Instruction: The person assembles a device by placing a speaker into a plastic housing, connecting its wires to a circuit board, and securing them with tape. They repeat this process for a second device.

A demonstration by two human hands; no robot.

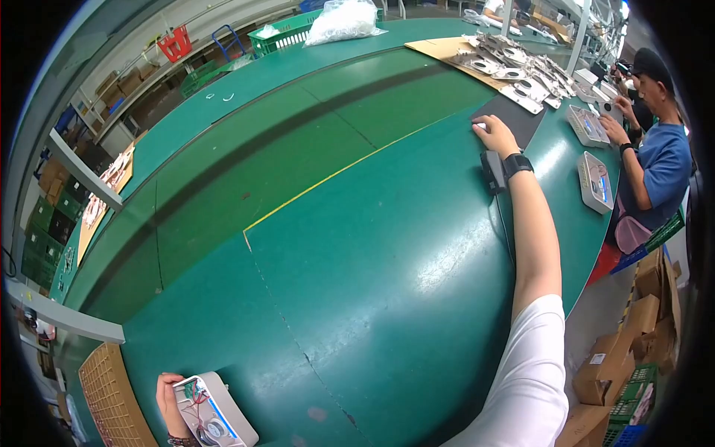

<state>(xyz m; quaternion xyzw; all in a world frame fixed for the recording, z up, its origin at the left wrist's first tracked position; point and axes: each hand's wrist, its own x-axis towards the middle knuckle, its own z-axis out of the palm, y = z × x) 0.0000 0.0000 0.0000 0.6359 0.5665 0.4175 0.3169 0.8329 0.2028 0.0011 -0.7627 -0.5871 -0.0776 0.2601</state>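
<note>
Grey box (233,410) is at the near left corner of the green table (387,298), open side showing: speaker (216,430), red wires (198,395) and blue strip (223,419) all exposed. Its far left rim is held by the left hand (170,402), fingers curled over the edge. Right hand (497,135) is stretched far out over the black mat (527,128), just short of the piled pale panels (510,74). Fingers are bent, a small pale bit shows at the tips; whether it is gripped cannot be told.

Risks, as judged:
1. Box is supported by 1 hand, at 1 edge. If attention is kept on the far arm, it could be tipped or dropped.
2. Wires are uncovered near the held rim, so they could be snagged or pulled off by a finger or the bracelet (182,441).
3. Panels are heaped loosely and overlapped. If 1 is dragged from the near edge, others could be slid down or scratched.
4. Cable (503,223) of the black unit (492,173) hangs along the right forearm; it could be caught on a panel if the arm is pulled back fast.
5. 2 similar boxes (584,185) are set close by, near the co-worker (659,164); they could be knocked by a wide elbow swing
</note>
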